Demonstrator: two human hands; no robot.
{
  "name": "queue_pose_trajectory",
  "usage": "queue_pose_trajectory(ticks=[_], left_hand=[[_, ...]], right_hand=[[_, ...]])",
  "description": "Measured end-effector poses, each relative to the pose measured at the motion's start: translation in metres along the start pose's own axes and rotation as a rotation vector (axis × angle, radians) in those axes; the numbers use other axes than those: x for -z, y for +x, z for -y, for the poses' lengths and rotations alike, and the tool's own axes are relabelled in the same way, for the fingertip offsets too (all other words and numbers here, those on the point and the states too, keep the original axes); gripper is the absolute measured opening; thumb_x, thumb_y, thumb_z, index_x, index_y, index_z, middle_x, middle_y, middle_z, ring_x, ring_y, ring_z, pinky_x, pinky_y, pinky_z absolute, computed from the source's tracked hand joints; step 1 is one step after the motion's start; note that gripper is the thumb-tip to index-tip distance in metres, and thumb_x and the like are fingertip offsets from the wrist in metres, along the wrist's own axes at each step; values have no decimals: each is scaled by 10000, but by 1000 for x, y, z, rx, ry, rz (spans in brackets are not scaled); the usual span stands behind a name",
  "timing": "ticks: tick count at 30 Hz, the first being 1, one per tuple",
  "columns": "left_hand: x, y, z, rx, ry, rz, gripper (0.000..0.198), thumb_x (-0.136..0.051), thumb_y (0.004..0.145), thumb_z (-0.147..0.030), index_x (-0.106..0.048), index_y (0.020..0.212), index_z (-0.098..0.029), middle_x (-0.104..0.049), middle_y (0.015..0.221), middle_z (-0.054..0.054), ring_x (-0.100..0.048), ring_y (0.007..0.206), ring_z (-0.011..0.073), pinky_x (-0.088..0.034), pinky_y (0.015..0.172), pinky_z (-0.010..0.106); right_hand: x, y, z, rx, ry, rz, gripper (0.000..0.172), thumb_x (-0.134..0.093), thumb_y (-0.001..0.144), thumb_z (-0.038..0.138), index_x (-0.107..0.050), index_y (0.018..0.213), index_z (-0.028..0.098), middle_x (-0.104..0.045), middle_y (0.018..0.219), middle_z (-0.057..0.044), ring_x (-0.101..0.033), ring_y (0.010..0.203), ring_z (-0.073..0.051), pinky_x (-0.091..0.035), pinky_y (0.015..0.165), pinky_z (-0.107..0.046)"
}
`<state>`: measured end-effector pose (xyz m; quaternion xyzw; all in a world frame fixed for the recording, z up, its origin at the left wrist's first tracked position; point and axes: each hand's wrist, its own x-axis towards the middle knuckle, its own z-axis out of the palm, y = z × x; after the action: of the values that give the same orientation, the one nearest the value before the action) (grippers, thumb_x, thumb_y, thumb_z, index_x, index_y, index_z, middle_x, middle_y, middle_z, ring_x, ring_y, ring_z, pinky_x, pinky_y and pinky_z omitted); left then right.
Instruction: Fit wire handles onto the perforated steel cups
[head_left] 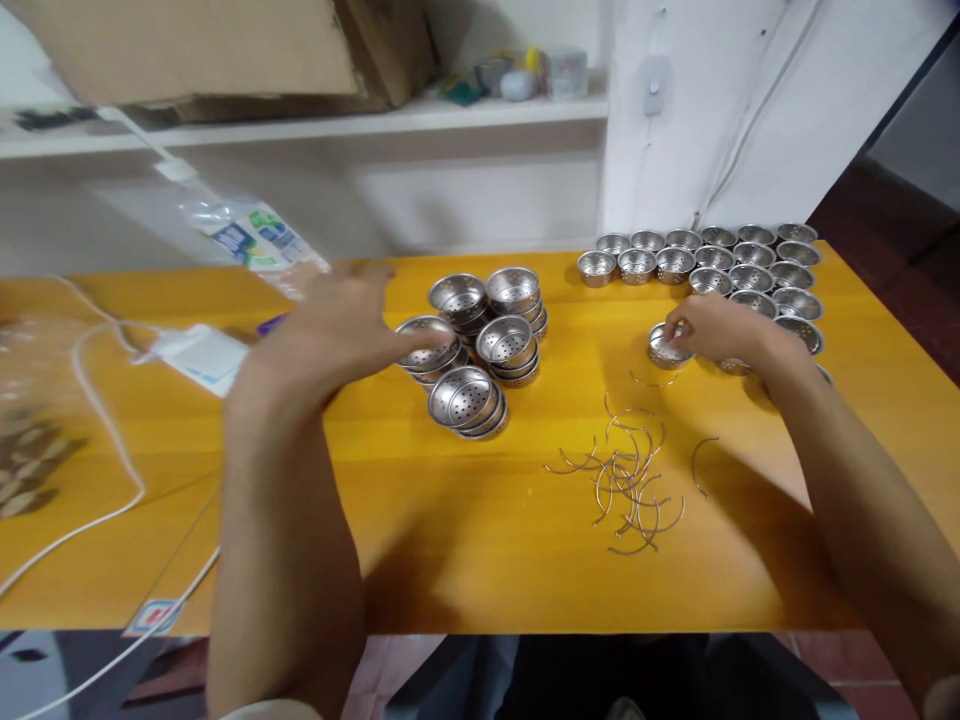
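My right hand pinches the rim of a small perforated metal cup that sits on the yellow table, just left of the rows of cups. On the left, my left hand is raised, thumb stretched out and apart from its motion-blurred fingers. Its thumb overlaps the rim of the leftmost of several stacked metal cups; whether it touches cannot be told. Thin curved metal wires lie in a loose heap between my arms. One single wire lies apart on the right.
Rows of perforated cups line the table's back right. A plastic bottle is behind my left hand. A white device with cables lies at left, near bagged brown pieces. A cardboard box rests on the shelf.
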<state>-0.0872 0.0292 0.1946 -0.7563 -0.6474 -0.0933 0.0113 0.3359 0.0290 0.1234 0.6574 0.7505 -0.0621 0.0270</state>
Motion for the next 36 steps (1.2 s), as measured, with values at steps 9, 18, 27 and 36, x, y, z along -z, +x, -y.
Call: queue_pose_trajectory(ticks=[9,18,27,36], left_hand=[[-15,-29,-95,-347,-440,-138,207,-701,976,-305,-767,1165,-255,-793,1225,71,-771,1038,260,-635,1027,461],[-86,-22,-120,-561,-652,-15,883,-875,921,-408,-409,1653,-246,-498,1690,224,-556,1543,429,-547,1220,603],[-74,-17,-123,-577,-650,-273,549,-858,914,-382,-624,1396,-261,-717,1435,104,-683,1344,336,-555,1182,530],[-64,-6,-104,-573,-792,-245,704,-940,827,-542,-592,1386,-293,-738,1357,87,-737,1217,320,-633,1057,528]], right_hand=[[-4,0,24,-59,-274,-31,438,-635,1023,225,-758,1442,197,-796,1300,-206,-757,1104,-349,-481,822,-391],[16,-25,69,250,85,-394,272,-553,989,216,-746,1176,173,-774,950,-111,-634,788,-235,-390,760,-366],[17,-34,93,574,718,-362,542,-517,1128,570,-402,724,227,-391,653,38,-334,620,-120,-233,623,-331],[28,-35,93,625,1439,-184,656,-735,1014,629,-371,636,234,-298,654,45,-395,639,-136,-361,593,-286]])
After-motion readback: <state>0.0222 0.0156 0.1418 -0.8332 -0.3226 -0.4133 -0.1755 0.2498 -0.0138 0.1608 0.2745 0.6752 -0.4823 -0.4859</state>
